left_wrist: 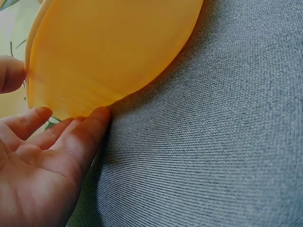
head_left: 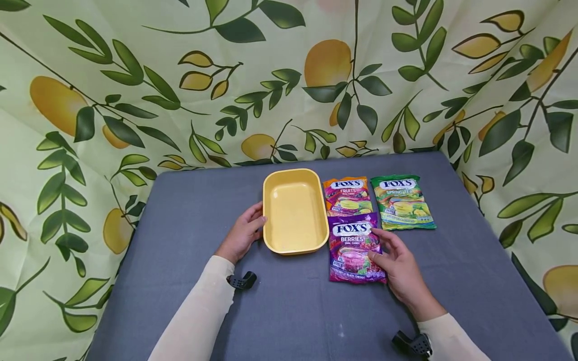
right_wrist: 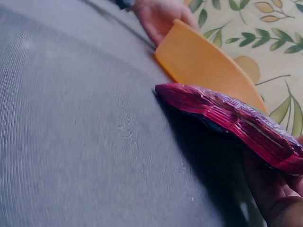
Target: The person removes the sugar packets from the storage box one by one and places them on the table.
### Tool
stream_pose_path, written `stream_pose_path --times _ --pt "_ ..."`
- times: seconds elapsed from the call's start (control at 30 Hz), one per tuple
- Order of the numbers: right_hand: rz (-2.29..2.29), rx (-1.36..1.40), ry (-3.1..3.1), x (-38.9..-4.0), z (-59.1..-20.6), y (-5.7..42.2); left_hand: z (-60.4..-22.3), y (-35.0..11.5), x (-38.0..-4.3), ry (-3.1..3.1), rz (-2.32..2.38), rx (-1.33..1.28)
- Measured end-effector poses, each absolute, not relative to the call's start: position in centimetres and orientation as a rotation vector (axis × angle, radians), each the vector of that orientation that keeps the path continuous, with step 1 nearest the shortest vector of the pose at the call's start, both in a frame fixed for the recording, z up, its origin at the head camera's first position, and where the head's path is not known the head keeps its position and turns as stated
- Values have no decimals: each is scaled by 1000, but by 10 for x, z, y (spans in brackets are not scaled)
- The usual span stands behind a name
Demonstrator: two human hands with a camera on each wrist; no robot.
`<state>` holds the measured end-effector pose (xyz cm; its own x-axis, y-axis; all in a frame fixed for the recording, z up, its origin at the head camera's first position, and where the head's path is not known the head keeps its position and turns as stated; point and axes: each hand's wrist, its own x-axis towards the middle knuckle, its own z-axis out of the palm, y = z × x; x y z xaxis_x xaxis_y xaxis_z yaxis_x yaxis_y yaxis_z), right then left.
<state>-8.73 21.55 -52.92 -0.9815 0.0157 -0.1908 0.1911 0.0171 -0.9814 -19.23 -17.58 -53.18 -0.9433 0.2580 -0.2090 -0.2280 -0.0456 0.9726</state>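
My left hand holds the left side of a yellow plastic tub, thumb at the rim. In the left wrist view its fingertips touch the tub's outer wall. My right hand grips the right edge of a purple Fox's Berries candy bag. In the right wrist view this bag is tilted, with a dark shadow beneath it and fingers under its edge. Behind it lies an orange Fox's Fruits candy bag, its bottom partly covered in the head view. A green Fox's Spring Tea candy bag lies to the right.
A grey cloth covers the table. Behind it and at both sides hangs a cream curtain with printed leaves and yellow fruit. Black straps are at both wrists.
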Motion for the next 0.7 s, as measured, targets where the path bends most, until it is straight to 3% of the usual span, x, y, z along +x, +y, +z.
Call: stream_pose_path --times 0.7 --pt "-1598 72 2793 -92 -508 246 -532 -173 -193 1900 2048 40"
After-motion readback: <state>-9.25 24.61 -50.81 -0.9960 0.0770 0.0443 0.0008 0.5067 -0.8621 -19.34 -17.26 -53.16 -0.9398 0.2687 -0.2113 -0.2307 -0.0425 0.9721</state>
